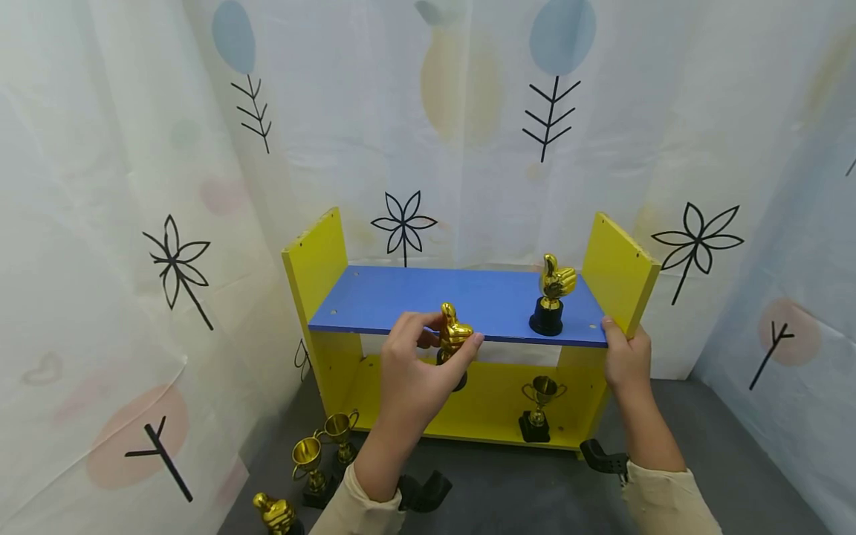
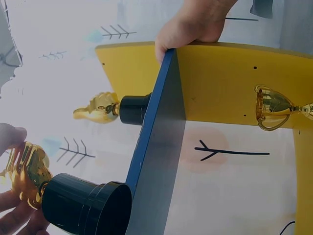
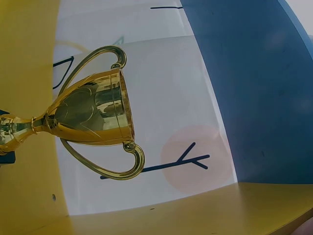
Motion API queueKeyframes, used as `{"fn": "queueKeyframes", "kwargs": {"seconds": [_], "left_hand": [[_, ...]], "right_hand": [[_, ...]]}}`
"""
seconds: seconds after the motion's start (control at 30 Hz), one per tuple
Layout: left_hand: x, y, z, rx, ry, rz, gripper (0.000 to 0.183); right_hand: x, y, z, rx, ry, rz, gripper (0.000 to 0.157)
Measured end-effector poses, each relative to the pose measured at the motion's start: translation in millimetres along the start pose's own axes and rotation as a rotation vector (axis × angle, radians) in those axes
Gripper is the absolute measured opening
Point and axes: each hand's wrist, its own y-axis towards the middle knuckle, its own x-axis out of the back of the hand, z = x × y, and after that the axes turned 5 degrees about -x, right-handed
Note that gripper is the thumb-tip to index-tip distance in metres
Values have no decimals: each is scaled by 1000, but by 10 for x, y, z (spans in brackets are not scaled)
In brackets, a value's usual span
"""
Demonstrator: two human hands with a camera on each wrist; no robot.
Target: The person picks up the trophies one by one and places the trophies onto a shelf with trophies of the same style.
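A yellow shelf unit (image 1: 314, 260) with a blue middle board (image 1: 401, 297) stands on the grey floor. My left hand (image 1: 449, 343) grips a gold thumbs-up trophy (image 1: 455, 332) by its gold top, at the blue board's front edge. In the left wrist view its black base (image 2: 83, 205) lies against that edge, fingers (image 2: 12, 137) around the gold part. My right hand (image 1: 622, 349) grips the unit's right front corner, thumb on the blue board. A second thumbs-up trophy (image 1: 551, 293) stands on the board's right. A gold cup trophy (image 1: 540, 405) stands on the bottom shelf (image 3: 88, 117).
On the floor to the left stand two gold cup trophies (image 1: 307, 457) (image 1: 339, 431) and another thumbs-up trophy (image 1: 274, 513). White printed curtains (image 1: 100, 223) close in the left, back and right sides. Grey floor (image 1: 521, 483) lies in front of the unit.
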Motion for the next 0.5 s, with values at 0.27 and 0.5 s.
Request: {"fn": "queueKeyframes", "kwargs": {"seconds": [0.27,0.5], "left_hand": [[-10,23,-25,2,-10,3,44],[-19,64,-40,-8,-18,-7,43]], "right_hand": [[2,-6,10,-17,-4,4,55],[-5,-12,18,-24,-3,14,56]]}}
